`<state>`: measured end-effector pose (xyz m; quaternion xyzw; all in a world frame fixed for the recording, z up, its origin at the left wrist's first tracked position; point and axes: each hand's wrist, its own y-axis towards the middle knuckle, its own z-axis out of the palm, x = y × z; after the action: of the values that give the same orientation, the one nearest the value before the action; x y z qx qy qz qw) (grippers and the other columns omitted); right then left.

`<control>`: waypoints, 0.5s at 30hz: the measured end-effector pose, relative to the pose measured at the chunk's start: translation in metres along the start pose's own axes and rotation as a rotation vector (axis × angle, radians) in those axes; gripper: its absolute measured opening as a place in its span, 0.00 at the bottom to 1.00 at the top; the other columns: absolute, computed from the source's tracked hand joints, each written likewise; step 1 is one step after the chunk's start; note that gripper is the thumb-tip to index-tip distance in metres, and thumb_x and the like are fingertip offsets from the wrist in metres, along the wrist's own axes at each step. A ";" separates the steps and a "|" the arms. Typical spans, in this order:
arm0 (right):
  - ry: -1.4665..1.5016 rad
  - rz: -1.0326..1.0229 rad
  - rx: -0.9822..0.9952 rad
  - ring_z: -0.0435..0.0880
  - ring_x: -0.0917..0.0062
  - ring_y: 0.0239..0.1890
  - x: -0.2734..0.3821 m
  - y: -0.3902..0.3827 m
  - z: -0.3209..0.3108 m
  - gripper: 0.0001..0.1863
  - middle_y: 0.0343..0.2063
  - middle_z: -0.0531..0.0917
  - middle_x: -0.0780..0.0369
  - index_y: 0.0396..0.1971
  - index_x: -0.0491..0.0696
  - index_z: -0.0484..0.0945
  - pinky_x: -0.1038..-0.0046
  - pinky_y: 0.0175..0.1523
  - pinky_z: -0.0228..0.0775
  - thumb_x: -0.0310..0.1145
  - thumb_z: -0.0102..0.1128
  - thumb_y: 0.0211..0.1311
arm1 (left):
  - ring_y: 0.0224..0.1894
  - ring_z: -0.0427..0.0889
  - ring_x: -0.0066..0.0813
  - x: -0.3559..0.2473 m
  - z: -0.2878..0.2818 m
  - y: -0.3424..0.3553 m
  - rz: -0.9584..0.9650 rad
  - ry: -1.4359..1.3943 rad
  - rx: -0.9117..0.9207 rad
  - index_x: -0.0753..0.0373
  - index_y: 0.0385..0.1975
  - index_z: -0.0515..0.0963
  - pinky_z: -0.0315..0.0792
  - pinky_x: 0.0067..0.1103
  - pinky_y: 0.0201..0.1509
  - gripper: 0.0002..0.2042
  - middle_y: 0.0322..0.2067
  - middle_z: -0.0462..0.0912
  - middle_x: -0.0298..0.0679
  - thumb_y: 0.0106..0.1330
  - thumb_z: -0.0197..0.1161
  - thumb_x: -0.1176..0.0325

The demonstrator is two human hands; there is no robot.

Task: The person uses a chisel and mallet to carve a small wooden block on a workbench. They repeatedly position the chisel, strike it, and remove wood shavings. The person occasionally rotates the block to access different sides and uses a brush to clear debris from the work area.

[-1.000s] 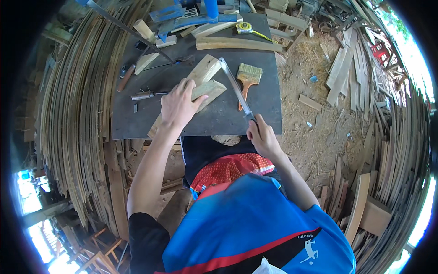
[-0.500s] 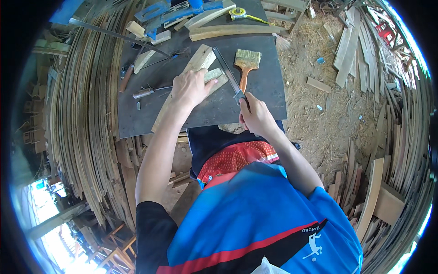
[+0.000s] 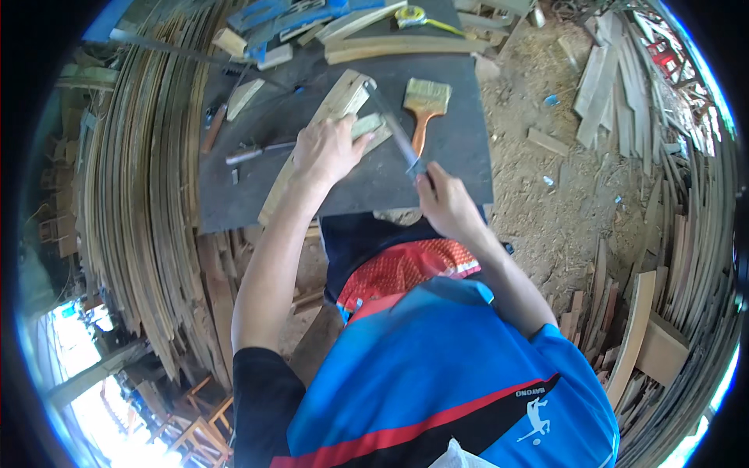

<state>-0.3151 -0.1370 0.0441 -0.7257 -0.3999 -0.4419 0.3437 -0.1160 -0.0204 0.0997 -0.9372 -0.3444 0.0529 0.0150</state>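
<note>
My left hand (image 3: 326, 150) grips a long pale wooden board (image 3: 340, 97) lying slantwise on the dark table, its fingers closed over the top. Beside my thumb a shorter wood piece (image 3: 368, 125) lies against the board. In my right hand (image 3: 449, 199) is the dark handle of a long, narrow, file-like metal blade (image 3: 395, 134), slightly smeared by motion. The blade's tip meets or overlaps the board's far end; contact is hard to tell. To the right of the blade lies a wide paintbrush (image 3: 426, 105) with a wooden handle.
The dark tabletop (image 3: 374, 175) also bears a chisel-like tool (image 3: 246, 156) on the left, curved wood pieces (image 3: 402, 51), a yellow tape measure (image 3: 409, 15) and blue tools (image 3: 285, 22). A long saw-like blade (image 3: 168, 48) sticks out leftward. Stacked planks (image 3: 140, 187) stand beside the table.
My right hand has moved slightly right and nearer to me, drawing the blade along with it. My left hand stays on the board. The view has shifted a little.
</note>
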 end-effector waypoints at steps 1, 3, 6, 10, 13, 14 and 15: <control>-0.014 -0.006 -0.015 0.79 0.40 0.29 0.005 -0.001 -0.004 0.11 0.21 0.78 0.41 0.36 0.40 0.70 0.47 0.34 0.68 0.35 0.50 0.72 | 0.34 0.87 0.53 0.000 0.000 0.000 0.005 -0.019 -0.016 0.60 0.41 0.84 0.81 0.41 0.40 0.20 0.28 0.85 0.55 0.64 0.65 0.48; -0.024 -0.006 0.014 0.79 0.39 0.27 0.001 -0.003 -0.001 0.11 0.20 0.77 0.39 0.35 0.41 0.69 0.46 0.31 0.67 0.34 0.50 0.71 | 0.34 0.86 0.54 0.002 0.002 0.000 0.008 -0.051 -0.035 0.60 0.39 0.83 0.80 0.41 0.40 0.19 0.27 0.85 0.55 0.64 0.65 0.48; -0.087 -0.051 0.024 0.78 0.40 0.25 -0.002 -0.002 0.002 0.12 0.18 0.76 0.40 0.36 0.41 0.69 0.45 0.31 0.67 0.35 0.48 0.72 | 0.34 0.86 0.54 0.005 0.002 -0.001 0.021 -0.063 -0.033 0.61 0.37 0.82 0.80 0.41 0.40 0.19 0.28 0.85 0.54 0.64 0.66 0.48; -0.028 -0.017 0.058 0.76 0.42 0.26 -0.009 0.003 0.007 0.14 0.19 0.75 0.43 0.32 0.41 0.68 0.50 0.30 0.63 0.36 0.48 0.74 | 0.34 0.88 0.46 -0.004 -0.003 -0.001 0.016 0.005 -0.009 0.61 0.36 0.81 0.81 0.37 0.39 0.19 0.27 0.86 0.50 0.65 0.65 0.48; 0.012 0.011 0.053 0.76 0.42 0.27 -0.008 0.014 0.008 0.14 0.19 0.76 0.44 0.32 0.40 0.69 0.51 0.30 0.63 0.36 0.48 0.74 | 0.34 0.87 0.50 0.002 0.003 0.003 0.009 -0.048 -0.030 0.61 0.39 0.82 0.81 0.40 0.40 0.21 0.28 0.86 0.53 0.63 0.66 0.47; -0.020 0.001 0.052 0.78 0.42 0.27 -0.006 0.014 0.009 0.14 0.19 0.76 0.43 0.33 0.40 0.70 0.49 0.31 0.65 0.37 0.48 0.74 | 0.34 0.87 0.50 0.002 0.005 0.003 -0.004 -0.046 -0.033 0.61 0.40 0.83 0.81 0.39 0.40 0.21 0.28 0.86 0.52 0.63 0.66 0.47; -0.054 -0.011 0.046 0.79 0.42 0.27 -0.004 0.015 0.007 0.14 0.20 0.77 0.42 0.34 0.40 0.70 0.48 0.32 0.66 0.37 0.49 0.74 | 0.34 0.87 0.50 0.002 0.005 0.005 -0.020 -0.046 -0.045 0.60 0.40 0.83 0.81 0.39 0.40 0.20 0.28 0.86 0.52 0.63 0.66 0.47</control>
<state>-0.3005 -0.1390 0.0355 -0.7271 -0.4230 -0.4146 0.3471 -0.1124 -0.0230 0.0948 -0.9324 -0.3550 0.0668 -0.0134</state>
